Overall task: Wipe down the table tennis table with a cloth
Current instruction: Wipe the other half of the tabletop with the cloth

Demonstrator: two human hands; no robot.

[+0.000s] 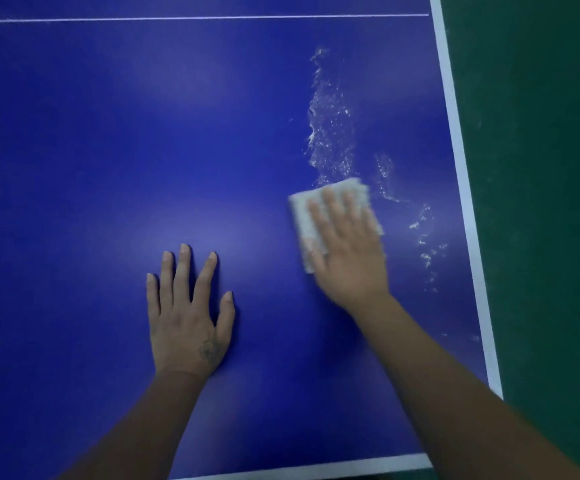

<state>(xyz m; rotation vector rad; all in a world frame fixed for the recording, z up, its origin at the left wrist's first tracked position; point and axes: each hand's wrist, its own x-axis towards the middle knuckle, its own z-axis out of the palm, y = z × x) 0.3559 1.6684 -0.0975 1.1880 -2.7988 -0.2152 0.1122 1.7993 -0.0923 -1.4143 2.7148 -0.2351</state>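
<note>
Left hand (186, 318) rests flat, fingers spread, on blue table (108, 150); right hand (347, 247) presses white cloth (304, 216) flat beside wet streaks (330, 126).

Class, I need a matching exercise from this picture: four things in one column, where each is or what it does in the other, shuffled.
Things: 1 left hand; 2 right hand; 3 cloth; 4 streaks of droplets.
States: A partly under the right hand; B palm down on the bare table; C beyond the cloth, near the white side line; D pressing on the cloth.
Pairs: 1-B, 2-D, 3-A, 4-C.
</note>
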